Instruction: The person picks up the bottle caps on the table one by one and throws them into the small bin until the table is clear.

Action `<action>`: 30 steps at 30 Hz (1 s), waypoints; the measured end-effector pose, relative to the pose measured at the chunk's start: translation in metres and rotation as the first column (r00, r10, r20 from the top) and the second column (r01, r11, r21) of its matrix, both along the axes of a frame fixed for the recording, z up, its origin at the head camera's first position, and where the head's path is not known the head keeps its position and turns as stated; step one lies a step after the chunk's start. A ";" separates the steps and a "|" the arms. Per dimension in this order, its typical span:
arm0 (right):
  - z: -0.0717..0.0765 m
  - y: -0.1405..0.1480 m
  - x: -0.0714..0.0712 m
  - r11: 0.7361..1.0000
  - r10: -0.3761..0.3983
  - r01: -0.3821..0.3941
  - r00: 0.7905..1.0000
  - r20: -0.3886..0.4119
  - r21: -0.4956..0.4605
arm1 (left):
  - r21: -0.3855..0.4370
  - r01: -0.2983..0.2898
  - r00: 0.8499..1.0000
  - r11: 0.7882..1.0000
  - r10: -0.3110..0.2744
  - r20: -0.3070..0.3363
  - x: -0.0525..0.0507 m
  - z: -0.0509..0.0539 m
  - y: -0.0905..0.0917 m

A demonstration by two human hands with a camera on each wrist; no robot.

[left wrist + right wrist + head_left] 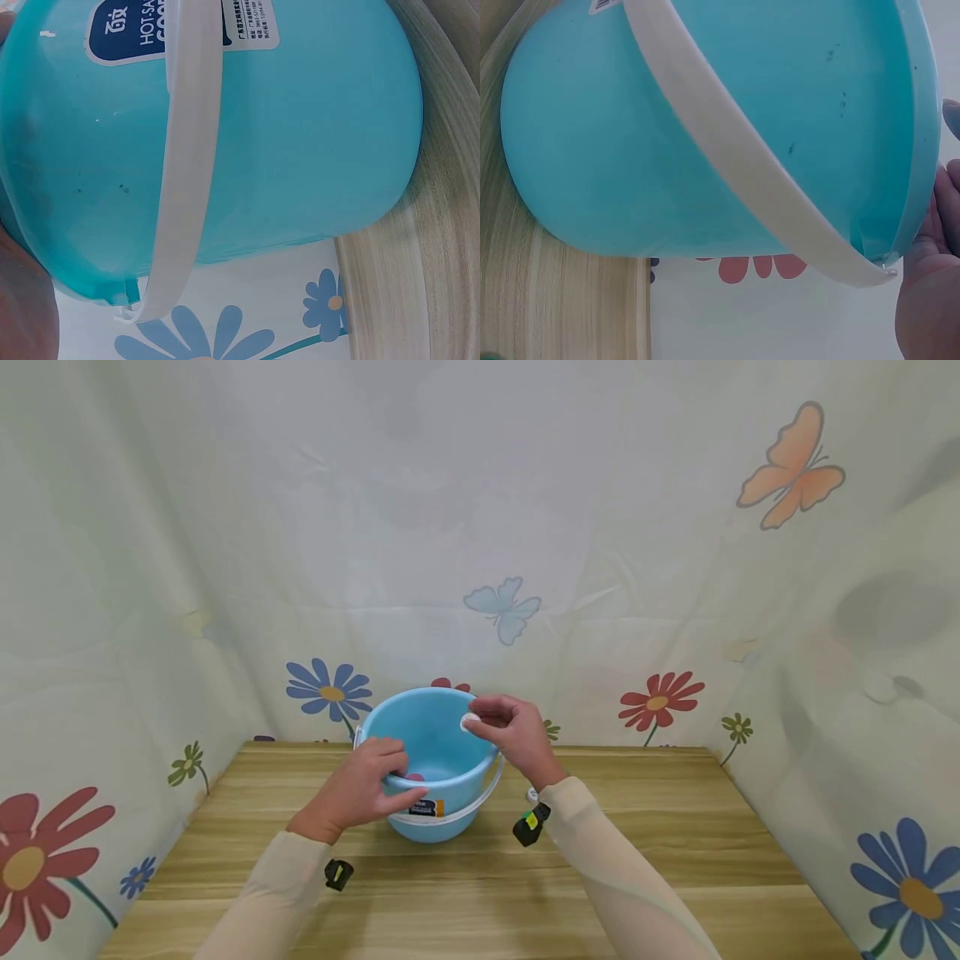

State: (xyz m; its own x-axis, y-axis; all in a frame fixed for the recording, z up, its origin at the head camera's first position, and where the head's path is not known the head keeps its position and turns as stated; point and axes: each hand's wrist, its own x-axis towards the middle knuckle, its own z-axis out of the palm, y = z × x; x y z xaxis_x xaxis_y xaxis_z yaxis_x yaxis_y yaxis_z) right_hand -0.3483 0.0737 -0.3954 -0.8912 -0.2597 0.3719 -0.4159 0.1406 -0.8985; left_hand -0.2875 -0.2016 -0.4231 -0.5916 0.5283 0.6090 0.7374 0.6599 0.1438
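Note:
A light blue bucket (442, 831) with a white handle (187, 150) stands upright on the wooden table. My left hand (367, 783) grips its near left rim, fingers over the edge inside and thumb outside. Above the right side of the rim, my right hand (517, 735) pinches a small white round piece (469, 722) between thumb and fingers. Something pink (414, 777) lies inside the bucket near the left fingers; the rest of the bottom is partly hidden. In the right wrist view the right hand (937, 247) shows beside the rim, its fingertips mostly out of sight.
A small white round piece (532, 794) lies on the table (645, 860) right of the bucket, with a bit of green (527, 816) beside it, partly covered by the black right wrist device (529, 827). A flowered curtain (585, 527) hangs behind and on both sides.

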 end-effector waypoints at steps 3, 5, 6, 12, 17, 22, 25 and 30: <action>0.001 0.000 0.001 1.000 -0.006 0.006 1.000 -0.011 0.002 | 0.001 0.006 1.000 1.000 -0.006 -0.007 -0.001 0.000 0.000; 0.002 0.000 0.001 1.000 -0.011 0.011 1.000 -0.013 0.006 | 0.002 0.007 1.000 1.000 -0.007 -0.008 -0.002 0.000 -0.001; 0.002 0.000 0.001 1.000 -0.012 0.012 1.000 -0.010 0.006 | 0.001 0.006 1.000 1.000 -0.006 -0.007 -0.002 0.001 -0.001; 0.003 0.002 0.001 1.000 -0.003 0.003 1.000 0.007 -0.006 | -0.005 -0.001 1.000 1.000 0.001 0.011 -0.001 0.002 0.000; 0.003 0.005 0.000 1.000 -0.002 0.002 1.000 0.009 -0.020 | 0.000 0.007 1.000 1.000 -0.007 0.009 -0.001 0.002 -0.001; 0.001 0.011 -0.001 0.999 0.004 -0.003 1.000 0.015 -0.037 | 0.003 0.016 1.000 1.000 -0.016 -0.005 -0.002 0.001 -0.001; 0.000 0.015 0.000 0.999 0.002 -0.001 1.000 0.021 -0.045 | 0.005 0.018 1.000 1.000 -0.018 -0.011 -0.002 0.000 -0.001; -0.003 0.022 0.000 0.998 -0.023 0.024 1.000 0.018 -0.050 | 0.010 0.019 1.000 1.000 -0.019 -0.016 -0.002 0.000 -0.001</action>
